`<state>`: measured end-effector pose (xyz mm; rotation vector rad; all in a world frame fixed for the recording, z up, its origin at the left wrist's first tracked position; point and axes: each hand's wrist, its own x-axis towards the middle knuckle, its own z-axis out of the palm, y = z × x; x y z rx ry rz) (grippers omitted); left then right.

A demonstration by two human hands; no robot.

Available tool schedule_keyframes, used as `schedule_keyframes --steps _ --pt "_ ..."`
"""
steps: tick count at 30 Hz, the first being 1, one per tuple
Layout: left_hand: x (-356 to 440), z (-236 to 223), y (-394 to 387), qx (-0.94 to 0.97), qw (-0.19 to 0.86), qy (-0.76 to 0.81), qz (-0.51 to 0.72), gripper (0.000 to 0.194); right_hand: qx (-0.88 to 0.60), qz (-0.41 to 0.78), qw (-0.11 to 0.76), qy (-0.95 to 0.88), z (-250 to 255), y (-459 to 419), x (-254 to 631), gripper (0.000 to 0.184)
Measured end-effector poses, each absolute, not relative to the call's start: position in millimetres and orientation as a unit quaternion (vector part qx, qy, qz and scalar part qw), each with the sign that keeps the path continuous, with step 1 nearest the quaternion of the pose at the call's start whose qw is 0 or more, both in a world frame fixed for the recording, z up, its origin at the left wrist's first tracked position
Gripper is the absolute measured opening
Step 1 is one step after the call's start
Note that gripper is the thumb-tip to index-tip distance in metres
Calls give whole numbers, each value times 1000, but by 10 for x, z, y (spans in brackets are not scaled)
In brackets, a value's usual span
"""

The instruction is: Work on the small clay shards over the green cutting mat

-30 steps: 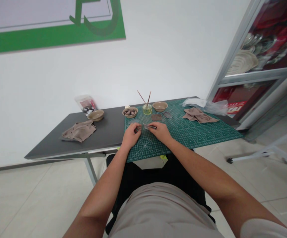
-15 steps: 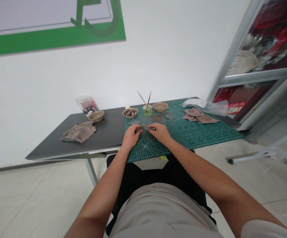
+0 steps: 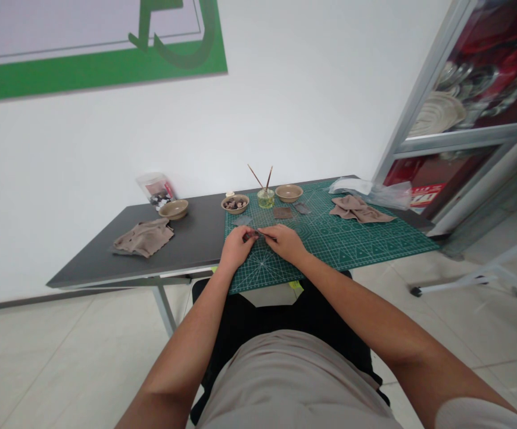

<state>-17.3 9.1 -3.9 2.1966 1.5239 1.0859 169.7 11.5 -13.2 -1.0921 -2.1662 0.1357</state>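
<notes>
Over the near part of the green cutting mat (image 3: 330, 238), my hands meet at the fingertips. My left hand (image 3: 237, 245) is closed on a small dark brown piece, mostly covered by the fingers. A thin greyish sheet (image 3: 265, 234), possibly folded sandpaper, is pinched in my right hand (image 3: 286, 243), its edge against the brown piece. Just beyond the left hand lies a flat grey piece (image 3: 242, 220). A brown square sheet (image 3: 282, 213) and another grey piece (image 3: 303, 208) lie beyond the right hand.
Along the back stand a bowl of small brown chunks (image 3: 235, 204), a glass jar (image 3: 265, 198) with two thin brushes, and a bowl (image 3: 289, 192). Leftward are a brown cloth (image 3: 145, 237), another bowl (image 3: 173, 209) and a bag (image 3: 155, 189). Another cloth (image 3: 359, 210) and plastic bag (image 3: 374, 190) lie right.
My right hand has moved slightly left and turned, bringing the thin sheet from just apart to the piece in my left hand. My left hand has hardly moved.
</notes>
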Motion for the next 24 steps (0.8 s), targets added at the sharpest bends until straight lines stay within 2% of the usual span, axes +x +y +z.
schedule_keyframes --steps 17,24 --pt "-166 -3 22 710 163 548 411 12 -375 -43 261 -888 -166 71 1671 58" --pt "-171 2 25 709 173 541 418 10 -401 -52 253 -879 -186 61 1663 56"
